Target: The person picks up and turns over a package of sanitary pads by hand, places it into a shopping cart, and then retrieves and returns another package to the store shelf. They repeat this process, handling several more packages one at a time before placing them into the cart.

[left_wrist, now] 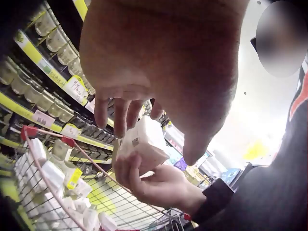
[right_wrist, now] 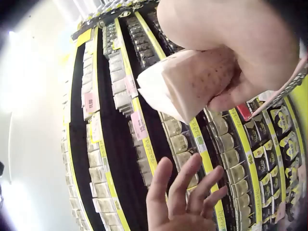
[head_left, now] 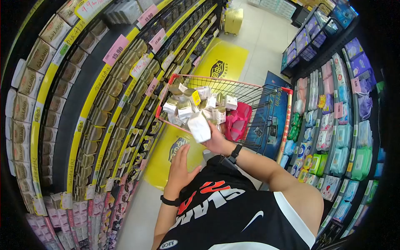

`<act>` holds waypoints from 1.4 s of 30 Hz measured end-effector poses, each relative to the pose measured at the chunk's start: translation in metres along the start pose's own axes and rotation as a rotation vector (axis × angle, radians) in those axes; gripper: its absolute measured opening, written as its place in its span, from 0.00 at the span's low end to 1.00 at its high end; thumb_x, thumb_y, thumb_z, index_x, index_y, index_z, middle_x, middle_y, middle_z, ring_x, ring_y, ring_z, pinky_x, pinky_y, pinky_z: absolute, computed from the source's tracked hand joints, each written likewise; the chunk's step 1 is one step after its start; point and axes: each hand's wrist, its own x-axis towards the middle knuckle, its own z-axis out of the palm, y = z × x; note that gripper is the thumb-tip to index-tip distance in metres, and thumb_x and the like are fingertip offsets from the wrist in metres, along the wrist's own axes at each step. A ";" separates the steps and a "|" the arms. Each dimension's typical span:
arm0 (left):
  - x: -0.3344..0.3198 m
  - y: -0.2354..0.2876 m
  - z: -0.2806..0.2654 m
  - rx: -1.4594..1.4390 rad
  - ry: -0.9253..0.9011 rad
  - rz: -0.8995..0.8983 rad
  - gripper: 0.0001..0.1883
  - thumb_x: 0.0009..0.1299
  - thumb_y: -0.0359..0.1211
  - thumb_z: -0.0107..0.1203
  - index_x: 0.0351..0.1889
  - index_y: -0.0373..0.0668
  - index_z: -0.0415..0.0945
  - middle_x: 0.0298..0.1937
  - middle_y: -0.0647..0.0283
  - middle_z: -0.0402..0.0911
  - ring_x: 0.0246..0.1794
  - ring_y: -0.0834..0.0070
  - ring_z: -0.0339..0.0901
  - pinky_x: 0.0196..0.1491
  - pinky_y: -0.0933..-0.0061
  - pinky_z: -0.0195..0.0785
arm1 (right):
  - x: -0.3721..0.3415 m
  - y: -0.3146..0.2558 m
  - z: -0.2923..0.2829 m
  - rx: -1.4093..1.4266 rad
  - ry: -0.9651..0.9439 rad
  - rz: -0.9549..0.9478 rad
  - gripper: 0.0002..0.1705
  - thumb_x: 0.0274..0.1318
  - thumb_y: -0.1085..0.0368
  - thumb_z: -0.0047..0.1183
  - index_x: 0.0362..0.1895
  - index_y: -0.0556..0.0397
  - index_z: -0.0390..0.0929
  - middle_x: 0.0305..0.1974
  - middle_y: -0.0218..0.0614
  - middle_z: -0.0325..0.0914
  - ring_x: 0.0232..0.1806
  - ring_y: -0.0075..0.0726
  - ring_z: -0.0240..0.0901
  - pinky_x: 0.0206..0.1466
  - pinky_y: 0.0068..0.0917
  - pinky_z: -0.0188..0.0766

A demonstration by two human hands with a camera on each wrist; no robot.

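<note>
My right hand (head_left: 218, 141) grips a white, boxy soft pack (head_left: 199, 127) above the near side of a shopping cart (head_left: 227, 81). In the left wrist view, fingers of the right hand (left_wrist: 156, 185) curl around the pack (left_wrist: 146, 139), which has a small printed mark on one face. The left hand (head_left: 181, 167) holds nothing, its fingers extended, a short way from the pack. In the right wrist view the left hand (right_wrist: 185, 204) shows spread fingers below the pack (right_wrist: 175, 84). Several similar white and gold packs (head_left: 185, 110) lie heaped in the cart.
A pink bag (head_left: 239, 121) lies in the cart beside the packs. Shelves of packs with yellow edging (head_left: 96, 137) line the left side. Shelves of colourful packs (head_left: 329, 133) stand at the right. A yellow suitcase-like box (head_left: 233, 21) stands farther up the aisle.
</note>
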 end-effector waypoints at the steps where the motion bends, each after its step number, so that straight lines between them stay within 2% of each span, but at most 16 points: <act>1: 0.000 0.000 0.002 -0.005 -0.012 0.000 0.44 0.59 0.39 0.71 0.70 0.37 0.60 0.68 0.46 0.67 0.66 0.48 0.67 0.66 0.55 0.62 | 0.002 -0.006 -0.016 -0.015 0.025 0.057 0.35 0.72 0.35 0.33 0.62 0.49 0.71 0.49 0.36 0.80 0.47 0.33 0.78 0.53 0.31 0.75; 5: -0.001 -0.005 0.003 -0.021 -0.044 -0.015 0.36 0.60 0.39 0.69 0.66 0.42 0.67 0.62 0.49 0.74 0.61 0.50 0.71 0.63 0.56 0.64 | -0.008 -0.017 -0.027 -0.157 -0.009 0.207 0.33 0.74 0.37 0.31 0.54 0.52 0.74 0.37 0.36 0.78 0.34 0.34 0.75 0.39 0.28 0.74; 6: 0.000 -0.006 0.002 -0.020 -0.046 -0.001 0.34 0.61 0.38 0.69 0.65 0.43 0.69 0.60 0.50 0.75 0.60 0.51 0.72 0.63 0.56 0.64 | -0.008 -0.014 -0.022 -0.243 -0.051 0.236 0.28 0.74 0.42 0.35 0.52 0.52 0.75 0.37 0.36 0.79 0.31 0.32 0.76 0.35 0.27 0.70; 9: -0.001 -0.010 0.000 -0.014 -0.055 0.030 0.29 0.62 0.38 0.68 0.61 0.43 0.72 0.57 0.53 0.78 0.57 0.52 0.74 0.60 0.56 0.66 | -0.013 -0.002 -0.001 -0.609 -0.097 0.242 0.22 0.74 0.49 0.37 0.51 0.52 0.75 0.36 0.35 0.79 0.31 0.30 0.75 0.34 0.26 0.70; 10: -0.001 -0.010 -0.001 -0.012 -0.059 0.041 0.28 0.62 0.38 0.67 0.59 0.43 0.73 0.56 0.54 0.78 0.57 0.52 0.74 0.59 0.56 0.66 | -0.018 0.005 0.008 -0.669 -0.132 0.173 0.16 0.72 0.56 0.40 0.49 0.52 0.77 0.35 0.32 0.79 0.31 0.25 0.74 0.35 0.24 0.69; 14: -0.005 -0.006 -0.006 -0.035 -0.074 0.038 0.24 0.62 0.39 0.67 0.55 0.43 0.75 0.53 0.54 0.79 0.54 0.53 0.75 0.57 0.56 0.67 | -0.017 0.031 0.028 -0.979 -0.224 0.044 0.13 0.70 0.58 0.49 0.46 0.53 0.80 0.36 0.25 0.78 0.34 0.19 0.72 0.37 0.20 0.69; 16: -0.017 -0.013 -0.008 -0.031 -0.059 0.010 0.23 0.62 0.40 0.66 0.54 0.43 0.75 0.53 0.54 0.79 0.53 0.53 0.76 0.56 0.56 0.67 | -0.016 0.042 0.027 -1.009 -0.250 0.017 0.15 0.70 0.58 0.50 0.49 0.55 0.80 0.38 0.27 0.79 0.39 0.22 0.74 0.40 0.21 0.71; 19: -0.041 -0.028 -0.010 -0.029 -0.019 0.032 0.22 0.66 0.46 0.63 0.53 0.44 0.76 0.53 0.54 0.79 0.53 0.53 0.75 0.58 0.53 0.65 | -0.018 0.057 0.039 -0.959 -0.242 0.083 0.12 0.70 0.61 0.49 0.46 0.55 0.79 0.37 0.27 0.78 0.37 0.21 0.73 0.40 0.20 0.70; 24: -0.077 -0.043 -0.028 -0.058 0.035 -0.024 0.19 0.67 0.45 0.61 0.50 0.46 0.76 0.49 0.57 0.78 0.52 0.57 0.75 0.57 0.55 0.64 | 0.000 0.086 0.030 -1.067 -0.297 0.163 0.10 0.69 0.62 0.47 0.45 0.53 0.77 0.33 0.27 0.76 0.34 0.22 0.72 0.38 0.21 0.68; 28: -0.104 -0.057 -0.039 -0.088 0.103 -0.098 0.14 0.67 0.43 0.61 0.42 0.45 0.74 0.41 0.60 0.79 0.47 0.57 0.77 0.53 0.57 0.66 | 0.013 0.116 0.046 -1.184 -0.388 0.213 0.10 0.68 0.65 0.44 0.45 0.55 0.76 0.32 0.28 0.75 0.35 0.24 0.73 0.39 0.21 0.69; 33: -0.150 -0.065 -0.065 -0.123 0.198 -0.262 0.16 0.67 0.45 0.62 0.31 0.46 0.69 0.25 0.58 0.76 0.30 0.54 0.75 0.35 0.54 0.65 | 0.017 0.159 0.095 -1.477 -0.634 0.234 0.11 0.69 0.69 0.42 0.49 0.58 0.75 0.35 0.33 0.78 0.36 0.24 0.75 0.41 0.23 0.71; 34: -0.159 -0.066 -0.072 -0.137 0.201 -0.309 0.17 0.67 0.46 0.62 0.29 0.46 0.68 0.22 0.57 0.74 0.27 0.53 0.74 0.32 0.53 0.64 | 0.023 0.170 0.096 -1.458 -0.674 0.251 0.10 0.69 0.66 0.44 0.46 0.58 0.76 0.37 0.33 0.80 0.38 0.24 0.76 0.42 0.21 0.71; 37: -0.184 -0.082 -0.077 -0.112 0.245 -0.343 0.23 0.65 0.49 0.63 0.24 0.45 0.64 0.17 0.56 0.69 0.21 0.52 0.71 0.27 0.52 0.59 | 0.023 0.201 0.113 -1.538 -0.786 0.168 0.09 0.68 0.70 0.46 0.47 0.58 0.75 0.34 0.34 0.80 0.38 0.24 0.77 0.45 0.23 0.73; 38: -0.193 -0.087 -0.079 -0.115 0.240 -0.343 0.24 0.64 0.49 0.64 0.23 0.44 0.64 0.17 0.56 0.69 0.21 0.52 0.70 0.27 0.53 0.59 | 0.026 0.212 0.111 -1.541 -0.798 0.143 0.07 0.68 0.67 0.47 0.44 0.56 0.76 0.35 0.29 0.79 0.35 0.23 0.74 0.41 0.22 0.71; 41: -0.215 -0.095 -0.097 -0.126 0.232 -0.313 0.27 0.62 0.51 0.65 0.21 0.43 0.62 0.16 0.56 0.68 0.21 0.51 0.70 0.27 0.54 0.59 | 0.045 0.230 0.109 -1.680 -0.859 0.265 0.06 0.66 0.68 0.49 0.42 0.55 0.76 0.34 0.27 0.77 0.34 0.21 0.71 0.39 0.22 0.69; 42: -0.222 -0.098 -0.101 -0.133 0.233 -0.287 0.27 0.62 0.51 0.65 0.21 0.43 0.62 0.16 0.56 0.67 0.21 0.51 0.69 0.26 0.54 0.59 | 0.041 0.237 0.120 -1.732 -0.876 0.218 0.04 0.64 0.68 0.51 0.36 0.55 0.77 0.30 0.25 0.76 0.32 0.18 0.67 0.37 0.21 0.67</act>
